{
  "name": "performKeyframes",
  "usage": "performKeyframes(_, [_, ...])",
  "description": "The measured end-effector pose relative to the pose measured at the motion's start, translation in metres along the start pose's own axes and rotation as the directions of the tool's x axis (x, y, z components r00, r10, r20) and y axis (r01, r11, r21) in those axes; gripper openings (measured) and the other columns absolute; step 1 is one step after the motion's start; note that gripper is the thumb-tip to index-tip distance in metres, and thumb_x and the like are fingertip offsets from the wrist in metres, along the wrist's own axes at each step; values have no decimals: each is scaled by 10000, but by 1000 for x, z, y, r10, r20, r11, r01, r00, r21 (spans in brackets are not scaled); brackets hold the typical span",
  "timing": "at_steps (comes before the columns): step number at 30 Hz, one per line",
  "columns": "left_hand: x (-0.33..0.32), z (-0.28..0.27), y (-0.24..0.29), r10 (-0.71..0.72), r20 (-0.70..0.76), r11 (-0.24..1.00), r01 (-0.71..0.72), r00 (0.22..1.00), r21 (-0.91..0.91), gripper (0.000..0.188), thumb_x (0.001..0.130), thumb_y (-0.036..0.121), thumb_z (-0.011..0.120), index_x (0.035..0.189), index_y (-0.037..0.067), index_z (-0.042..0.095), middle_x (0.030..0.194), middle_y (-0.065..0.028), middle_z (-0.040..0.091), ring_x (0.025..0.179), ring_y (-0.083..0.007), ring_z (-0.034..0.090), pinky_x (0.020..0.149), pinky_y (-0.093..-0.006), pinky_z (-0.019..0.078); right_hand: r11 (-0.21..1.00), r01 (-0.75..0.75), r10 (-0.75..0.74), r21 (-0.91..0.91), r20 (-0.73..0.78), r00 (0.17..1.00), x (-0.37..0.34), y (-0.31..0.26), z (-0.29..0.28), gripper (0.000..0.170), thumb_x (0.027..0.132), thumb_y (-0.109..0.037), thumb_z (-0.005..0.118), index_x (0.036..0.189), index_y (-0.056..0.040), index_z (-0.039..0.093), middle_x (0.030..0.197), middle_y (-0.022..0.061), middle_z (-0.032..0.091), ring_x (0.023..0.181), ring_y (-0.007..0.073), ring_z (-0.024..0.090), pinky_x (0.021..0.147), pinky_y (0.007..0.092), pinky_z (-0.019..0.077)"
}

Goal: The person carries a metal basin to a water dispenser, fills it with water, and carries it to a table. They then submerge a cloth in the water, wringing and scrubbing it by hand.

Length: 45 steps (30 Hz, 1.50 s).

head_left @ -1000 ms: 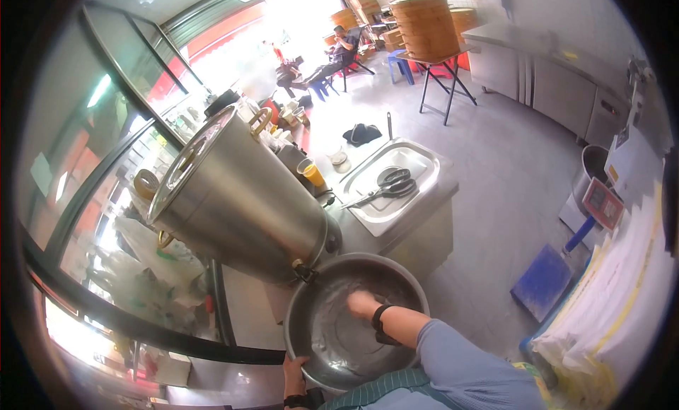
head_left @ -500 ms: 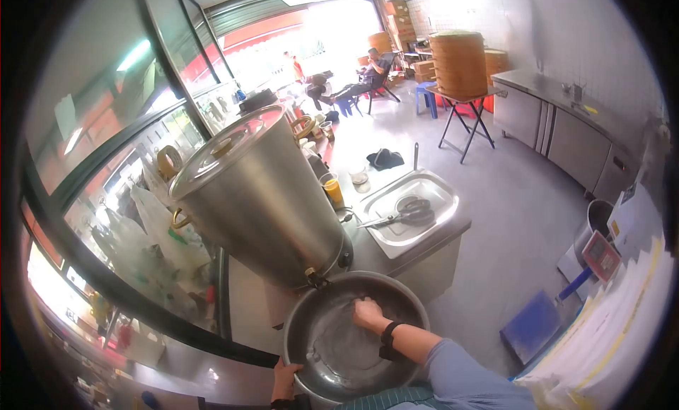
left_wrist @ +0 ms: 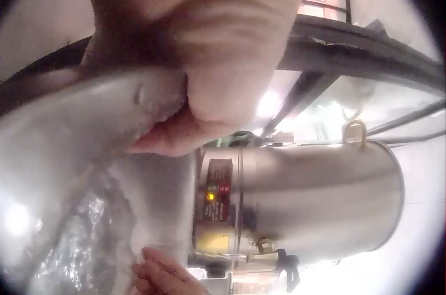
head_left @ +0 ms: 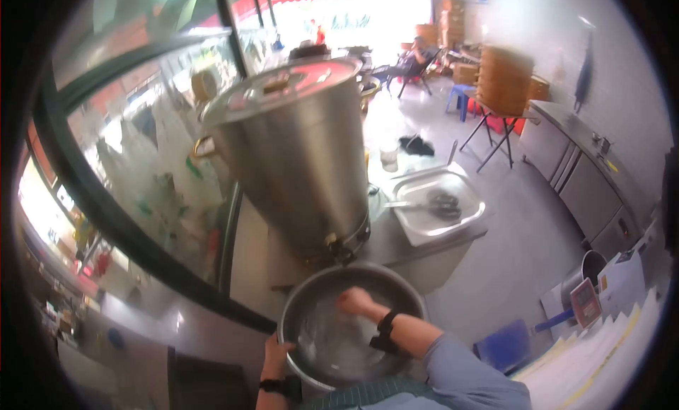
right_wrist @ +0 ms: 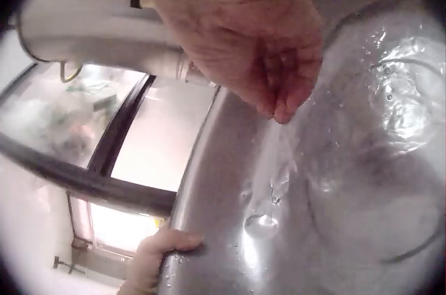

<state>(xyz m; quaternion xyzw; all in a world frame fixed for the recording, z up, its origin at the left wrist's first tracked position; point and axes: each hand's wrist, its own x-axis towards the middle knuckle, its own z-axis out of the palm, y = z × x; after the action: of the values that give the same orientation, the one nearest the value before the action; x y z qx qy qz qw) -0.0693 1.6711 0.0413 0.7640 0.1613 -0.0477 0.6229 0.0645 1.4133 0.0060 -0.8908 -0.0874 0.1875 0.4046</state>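
A large round metal basin (head_left: 300, 304) with water in its bottom stands below the tap (head_left: 344, 249) of a tall steel pot (head_left: 297, 162). My left hand (head_left: 276, 355) grips the basin's near left rim, its thumb (left_wrist: 171, 134) lying over the inner wall. Above the water, inside the basin, is my right hand (head_left: 357, 302). In the right wrist view its wet fingers (right_wrist: 303, 75) are curled toward the palm, and no object shows in them. A stream of water falls from the fingertips onto the basin wall, and the water (right_wrist: 408, 100) is rippled.
Right of the pot, a steel tray (head_left: 410, 230) holds dark-handled scissors (head_left: 442, 203). A framed glass partition (head_left: 141, 261) runs along the left. Stacked steamers (head_left: 503, 81) stand on a folding table farther back. A blue-platform scale (head_left: 502, 345) is at the right; a person (head_left: 417, 56) sits far behind.
The head view has tilted up and turned, so the room appears shifted right and lower. My right hand has moved slightly left over the basin; the left keeps its grip on the rim.
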Motion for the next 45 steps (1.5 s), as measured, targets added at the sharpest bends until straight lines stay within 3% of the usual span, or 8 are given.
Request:
performKeyframes(12, [-3, 9, 5, -82, -54, 996, 80, 995, -48, 440, 613, 65, 593, 1040, -44, 600, 854, -95, 626, 744, -174, 585, 665, -287, 471, 914, -404, 378, 33, -429, 821, -6, 17, -7, 429, 781, -81, 542, 1209, -69, 530, 1204, 219, 526, 1130, 360, 509, 939, 423, 424])
performKeyframes(21, [-8, 11, 17, -127, -21, 986, 124, 992, -108, 424, 636, 64, 581, 1049, -35, 595, 888, -81, 616, 783, -160, 574, 705, -287, 462, 963, -222, 168, 154, 301, 939, -21, -42, -4, 197, 795, -203, 596, 836, -38, 696, 787, 163, 680, 838, 323, 640, 818, 413, 489])
performKeyframes(25, [-4, 10, 3, -88, 13, 970, 88, 996, -225, 414, 637, 57, 575, 1038, -43, 585, 892, -80, 608, 785, -164, 571, 710, -288, 460, 993, -121, 119, 18, 87, 989, -10, -16, -13, 206, 826, -194, 570, 891, -35, 684, 855, 177, 677, 838, 320, 641, 809, 432, 488])
performKeyframes(27, [-3, 8, 5, -93, -7, 987, 91, 996, -129, 403, 630, 45, 566, 1021, -51, 579, 891, -82, 606, 783, -168, 570, 717, -286, 457, 968, -250, 229, -8, -370, 900, 5, 21, 5, 238, 810, -214, 600, 971, -52, 667, 962, 194, 659, 893, 311, 637, 831, 428, 484])
performKeyframes(30, [-5, 10, 11, -88, 8, 984, 88, 996, -156, 430, 628, 47, 562, 1046, -52, 576, 899, -88, 606, 791, -173, 573, 723, -284, 455, 863, -499, 409, -81, -470, 782, 15, 47, 27, 318, 776, -245, 631, 1054, -91, 644, 1055, 208, 628, 964, 313, 619, 852, 420, 479])
performKeyframes(33, [-8, 12, 15, -141, -2, 981, 139, 990, -134, 465, 627, 44, 560, 1082, -56, 567, 911, -94, 606, 798, -179, 575, 731, -287, 455, 915, -192, 283, -354, 228, 932, 15, 29, 29, 192, 666, -175, 628, 818, -83, 701, 836, 157, 669, 803, 274, 658, 692, 370, 512])
performKeyframes(35, [-4, 9, 2, -126, -10, 982, 123, 992, -144, 479, 626, 38, 558, 1096, -56, 562, 919, -96, 606, 801, -182, 578, 733, -287, 456, 985, -172, 157, 28, 289, 944, 0, 8, 31, 196, 643, -153, 605, 788, -59, 696, 750, 169, 653, 726, 291, 645, 642, 373, 494])
performKeyframes(45, [-5, 10, -1, -168, -40, 978, 162, 985, -132, 481, 640, 27, 559, 1115, -47, 561, 935, -97, 609, 815, -187, 583, 743, -293, 460, 977, 120, -90, -177, 167, 982, -22, -4, 9, 328, 803, -323, 594, 1010, -76, 657, 966, 204, 633, 915, 352, 602, 833, 421, 466])
